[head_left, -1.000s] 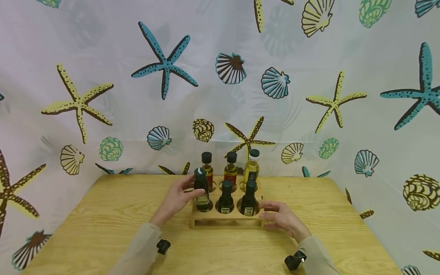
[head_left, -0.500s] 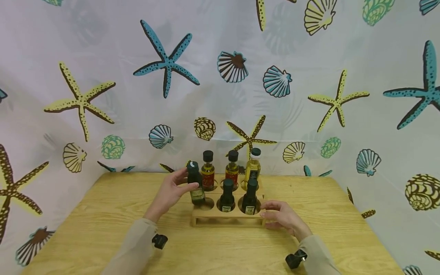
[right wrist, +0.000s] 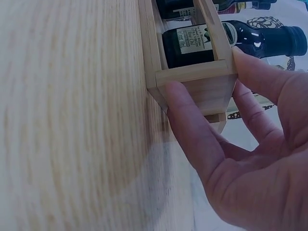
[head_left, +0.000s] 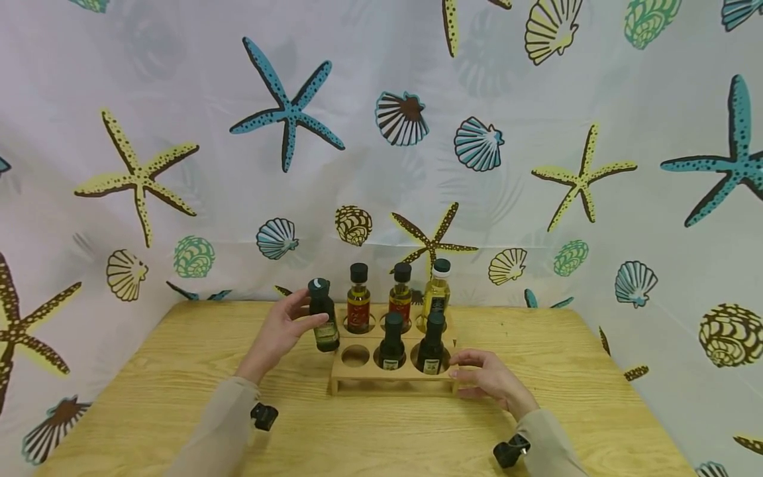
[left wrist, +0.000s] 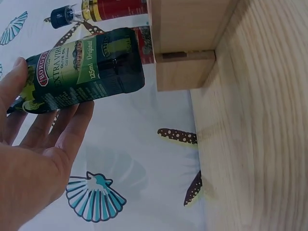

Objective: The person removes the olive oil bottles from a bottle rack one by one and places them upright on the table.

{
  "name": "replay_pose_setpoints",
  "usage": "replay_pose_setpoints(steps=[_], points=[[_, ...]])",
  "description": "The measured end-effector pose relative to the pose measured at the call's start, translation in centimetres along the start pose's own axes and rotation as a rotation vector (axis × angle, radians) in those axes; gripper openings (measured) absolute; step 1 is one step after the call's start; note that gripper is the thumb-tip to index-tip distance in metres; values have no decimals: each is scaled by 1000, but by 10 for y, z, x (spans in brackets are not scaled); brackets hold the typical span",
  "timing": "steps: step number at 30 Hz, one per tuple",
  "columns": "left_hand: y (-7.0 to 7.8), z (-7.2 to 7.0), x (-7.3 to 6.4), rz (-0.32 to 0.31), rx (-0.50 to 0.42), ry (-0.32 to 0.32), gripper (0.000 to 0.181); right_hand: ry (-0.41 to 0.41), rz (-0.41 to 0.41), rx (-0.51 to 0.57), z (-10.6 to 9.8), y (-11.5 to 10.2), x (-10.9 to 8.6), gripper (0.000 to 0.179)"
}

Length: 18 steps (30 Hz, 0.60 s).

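In the head view my left hand (head_left: 271, 338) holds a small dark green olive oil bottle (head_left: 325, 326) between thumb and fingers, just off the left end of a two-tier wooden bottle rack (head_left: 393, 385). The bottle tilts slightly, and its green label (left wrist: 79, 65) reads "extra virgin olive oil" in the left wrist view. My right hand (head_left: 491, 381) touches the rack's right end, its fingers fairly straight against the end panel (right wrist: 199, 94). Two dark bottles, one in the middle (head_left: 392, 344) and one on the right (head_left: 432, 344), stand in the front row; the front left hole (head_left: 355, 356) is bare.
Behind them, the rack's back row carries two red-labelled oil bottles, left (head_left: 358, 308) and middle (head_left: 401, 301), plus a taller yellow oil bottle (head_left: 437, 291). The wooden table (head_left: 197, 358) meets a shell-and-starfish patterned cloth (head_left: 334, 185) at the back and sides.
My left hand has lifted the olive oil bottle out of the front left hole and carried it left, past the rack's end. My right hand stays at the rack's right end.
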<state>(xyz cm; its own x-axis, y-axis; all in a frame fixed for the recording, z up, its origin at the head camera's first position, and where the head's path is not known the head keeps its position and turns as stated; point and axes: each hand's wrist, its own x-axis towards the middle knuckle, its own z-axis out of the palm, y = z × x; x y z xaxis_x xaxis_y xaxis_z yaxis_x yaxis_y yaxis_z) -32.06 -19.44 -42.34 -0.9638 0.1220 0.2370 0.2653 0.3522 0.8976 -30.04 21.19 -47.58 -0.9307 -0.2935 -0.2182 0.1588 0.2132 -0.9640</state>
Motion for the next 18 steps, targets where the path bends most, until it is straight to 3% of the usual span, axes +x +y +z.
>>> replay_pose_setpoints(steps=[18], points=[[-22, -14, 8, -54, 23, -56, 84, 12, -10, -12, 0, 0, -1, 41]])
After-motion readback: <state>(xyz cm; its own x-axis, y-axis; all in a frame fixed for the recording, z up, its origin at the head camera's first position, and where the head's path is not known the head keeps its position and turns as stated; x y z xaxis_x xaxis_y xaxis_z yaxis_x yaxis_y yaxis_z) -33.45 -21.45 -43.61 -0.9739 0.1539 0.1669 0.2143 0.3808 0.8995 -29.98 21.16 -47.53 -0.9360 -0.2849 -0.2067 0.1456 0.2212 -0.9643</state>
